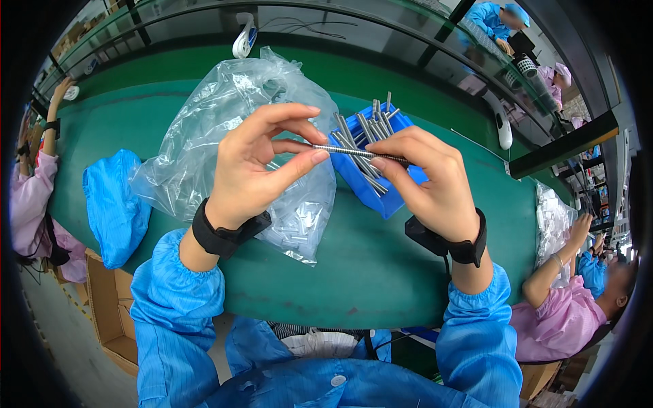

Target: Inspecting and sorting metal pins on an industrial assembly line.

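Observation:
A thin metal coil spring [348,151] lies nearly level between my two hands. My left hand [262,153] pinches its left end between thumb and fingers. On the right part of the spring, the thumb and fingers of my right hand [425,163] are closed. Just behind and below it stands a blue plastic bin [384,202], filled with several similar springs [371,129] pointing different ways. Under and beside my left hand spreads a large clear plastic bag [197,129]; small clear pieces [296,231] show in its near corner.
A crumpled blue cloth item [117,207] lies left on the green work table [326,292]. White handheld-looking devices [243,44] [502,126] sit along the far side. An open cardboard box [112,316] is at lower left. Co-workers in pink [561,316] sit on both sides.

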### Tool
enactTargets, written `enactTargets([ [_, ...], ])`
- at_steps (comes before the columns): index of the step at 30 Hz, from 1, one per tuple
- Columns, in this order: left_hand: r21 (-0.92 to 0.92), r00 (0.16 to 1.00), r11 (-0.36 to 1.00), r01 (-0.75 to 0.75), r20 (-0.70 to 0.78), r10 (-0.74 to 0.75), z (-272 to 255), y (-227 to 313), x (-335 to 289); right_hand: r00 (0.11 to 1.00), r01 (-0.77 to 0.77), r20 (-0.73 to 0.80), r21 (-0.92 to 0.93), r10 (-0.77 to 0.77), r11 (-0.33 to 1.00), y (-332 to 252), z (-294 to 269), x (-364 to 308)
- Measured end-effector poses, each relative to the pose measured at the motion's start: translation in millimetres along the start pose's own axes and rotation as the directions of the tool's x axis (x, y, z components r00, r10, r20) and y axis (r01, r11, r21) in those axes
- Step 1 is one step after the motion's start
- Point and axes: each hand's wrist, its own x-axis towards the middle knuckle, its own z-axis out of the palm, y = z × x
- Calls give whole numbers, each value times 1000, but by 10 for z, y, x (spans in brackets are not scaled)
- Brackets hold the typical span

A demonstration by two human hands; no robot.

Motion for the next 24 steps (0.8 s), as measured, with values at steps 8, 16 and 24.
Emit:
enactTargets([
  [8, 7, 999, 999, 38, -5, -38, 15, 19, -3, 1000, 5, -11, -5, -5, 1000, -7, 17, -7],
  [16, 9, 1000, 999, 32, -1, -32, 14, 10, -3, 1000, 10, -14, -11, -10, 1000, -10, 16, -8],
  [24, -3, 999, 999, 46, -3, -46, 21, 15, -1, 1000, 18, -20, -21, -19, 1000, -8, 18, -9],
])
